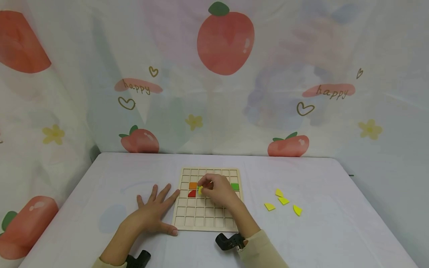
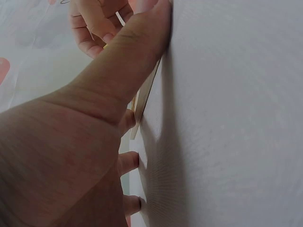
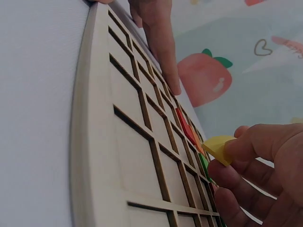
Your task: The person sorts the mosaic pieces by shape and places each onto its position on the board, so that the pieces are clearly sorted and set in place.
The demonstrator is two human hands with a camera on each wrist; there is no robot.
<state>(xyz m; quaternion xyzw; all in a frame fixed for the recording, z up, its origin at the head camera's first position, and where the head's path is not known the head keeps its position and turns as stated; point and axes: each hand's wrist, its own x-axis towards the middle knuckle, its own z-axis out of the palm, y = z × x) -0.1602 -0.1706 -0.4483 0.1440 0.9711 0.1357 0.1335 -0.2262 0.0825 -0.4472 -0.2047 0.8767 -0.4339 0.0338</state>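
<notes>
My right hand [image 1: 217, 190] is over the upper middle of a wooden grid board [image 1: 190, 222], pinching a yellow quarter-circle piece [image 3: 218, 147] between thumb and fingers. In the right wrist view the piece is tilted just above the cells. An orange square [image 1: 193, 185] and a red rounded piece [image 1: 192, 193] sit in cells left of that hand. To its right lies a green square [image 1: 235, 186]; another green piece [image 3: 204, 165] shows near the fingertips. My left hand [image 1: 149, 215] is spread on the table, its index fingertip and thumb at the board's left edge.
Several loose yellow pieces [image 1: 283, 201] with one curved side lie on the white-covered table [image 1: 335, 230], right of the board. Behind the table hangs a printed cloth [image 1: 214, 100] with fruit and flowers. Black wrist devices [image 1: 229, 242] are strapped at both sleeves.
</notes>
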